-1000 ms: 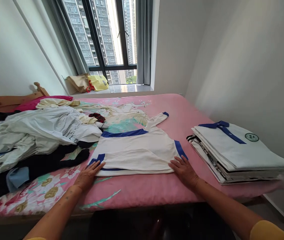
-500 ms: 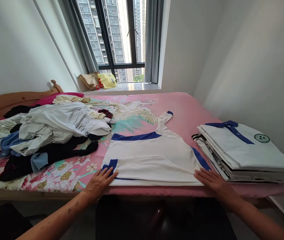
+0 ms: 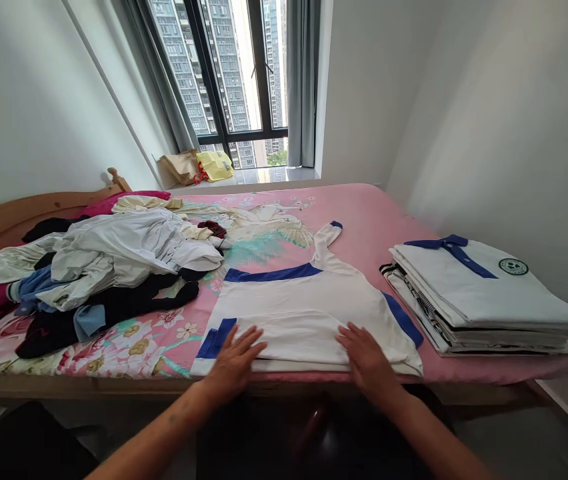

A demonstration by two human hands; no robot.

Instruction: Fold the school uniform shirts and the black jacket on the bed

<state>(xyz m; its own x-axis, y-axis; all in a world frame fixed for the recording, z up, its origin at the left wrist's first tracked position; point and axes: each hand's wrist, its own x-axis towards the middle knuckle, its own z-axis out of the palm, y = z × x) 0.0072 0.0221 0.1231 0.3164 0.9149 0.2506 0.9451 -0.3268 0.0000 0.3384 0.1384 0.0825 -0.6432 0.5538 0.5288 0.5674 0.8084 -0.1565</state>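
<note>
Your bed with its pink floral sheet (image 3: 364, 220) carries a loose heap of mixed clothes (image 3: 114, 260) on the left and a stack of folded polo shirts (image 3: 484, 293) on the right. Between them, within easy reach at the near edge, lies a white blue-trimmed polo shirt (image 3: 304, 293). Your left grip (image 3: 234, 365) and right grip (image 3: 368, 363) rest apart on it, fingers spread, clamping nothing.

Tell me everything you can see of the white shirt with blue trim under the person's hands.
The white shirt lies flat, folded over on itself, in smooth, soft-looking fabric. Blue bands run across its upper edge, down its right side and at its lower left corner. A narrow, blue-tipped white sleeve points toward the window. It lies on the pink bedsheet at the bed's near edge. The left hand and right hand rest on its folded layer, fingers spread.
</note>
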